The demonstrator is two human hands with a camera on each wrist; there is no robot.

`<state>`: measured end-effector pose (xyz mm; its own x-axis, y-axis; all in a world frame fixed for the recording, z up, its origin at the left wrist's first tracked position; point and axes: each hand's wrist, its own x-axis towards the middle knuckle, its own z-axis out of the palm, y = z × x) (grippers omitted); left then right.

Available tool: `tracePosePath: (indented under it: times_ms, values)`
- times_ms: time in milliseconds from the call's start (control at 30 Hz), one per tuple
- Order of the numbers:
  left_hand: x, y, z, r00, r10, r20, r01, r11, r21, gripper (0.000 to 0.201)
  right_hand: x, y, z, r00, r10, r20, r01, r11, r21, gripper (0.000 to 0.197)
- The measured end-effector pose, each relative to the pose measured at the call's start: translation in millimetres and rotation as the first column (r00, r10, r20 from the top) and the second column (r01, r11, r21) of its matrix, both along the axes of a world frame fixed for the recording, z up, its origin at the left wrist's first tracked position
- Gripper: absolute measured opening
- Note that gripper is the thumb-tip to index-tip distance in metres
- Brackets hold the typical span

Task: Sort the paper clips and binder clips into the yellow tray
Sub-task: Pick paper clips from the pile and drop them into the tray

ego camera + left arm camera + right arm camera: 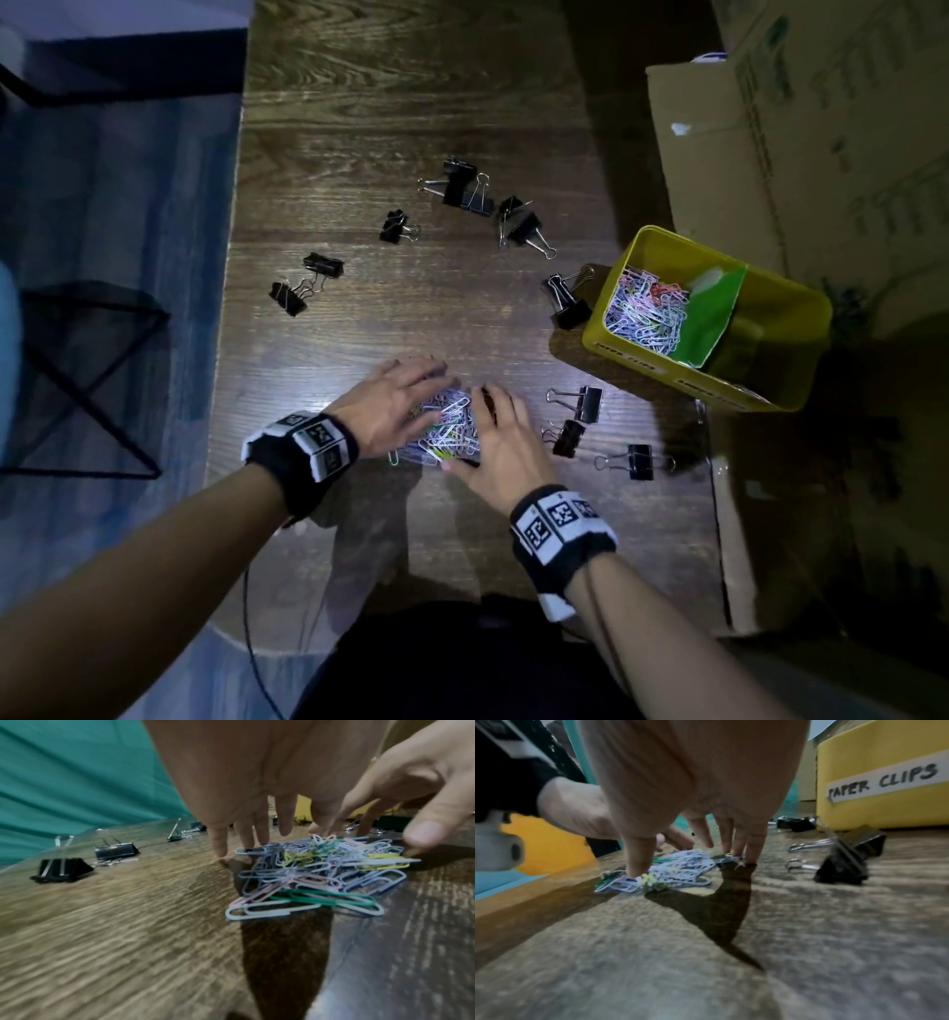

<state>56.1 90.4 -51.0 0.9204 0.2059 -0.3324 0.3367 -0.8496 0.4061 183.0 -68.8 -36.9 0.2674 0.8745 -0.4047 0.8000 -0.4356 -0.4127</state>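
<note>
A heap of coloured paper clips (pixel 448 427) (pixel 316 874) (pixel 677 870) lies on the wooden table near its front edge. My left hand (pixel 411 390) (pixel 246 839) flanks it on the left, its straight fingers touching the table beside the heap. On the right, my right hand (pixel 488 437) (pixel 695 850) has fingertips down at the heap's edge and its thumb on the clips. Neither hand holds anything. The yellow tray (pixel 642 360) (pixel 885 760) stands to the right, labelled "PAPER CLIPS", with paper clips (pixel 647 313) in its left compartment. Black binder clips (pixel 464 187) (pixel 61 869) (pixel 847 862) lie scattered around.
Three binder clips (pixel 585 403) lie just right of my right hand, and another (pixel 565 300) leans at the tray's left wall. A green divider (pixel 714 313) splits the tray. Cardboard boxes (pixel 770 154) stand behind and right of the tray. A black metal frame (pixel 87 380) is on the floor at left.
</note>
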Motion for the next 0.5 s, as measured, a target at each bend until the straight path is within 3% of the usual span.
tracePosePath:
  times_ms: [133, 333, 500]
  values:
    - [2.5, -4.0, 10.2, 0.99, 0.015, -0.137, 0.003, 0.992, 0.125, 0.065, -12.4, 11.1, 7.0, 0.997, -0.076, -0.006, 0.076, 0.997, -0.016, 0.074]
    - [14.4, -13.8, 16.1, 0.97, 0.242, -0.029, -0.244, 0.966, -0.09, 0.04, 2.6, 24.2, 14.6, 0.979, -0.167, -0.116, 0.162, 0.985, -0.054, 0.04]
    - [10.2, -8.0, 22.1, 0.908, 0.419, -0.002, -0.412, 0.891, -0.191, 0.027, 14.0, 16.9, 12.2, 0.904, -0.335, -0.267, 0.316, 0.942, -0.113, 0.033]
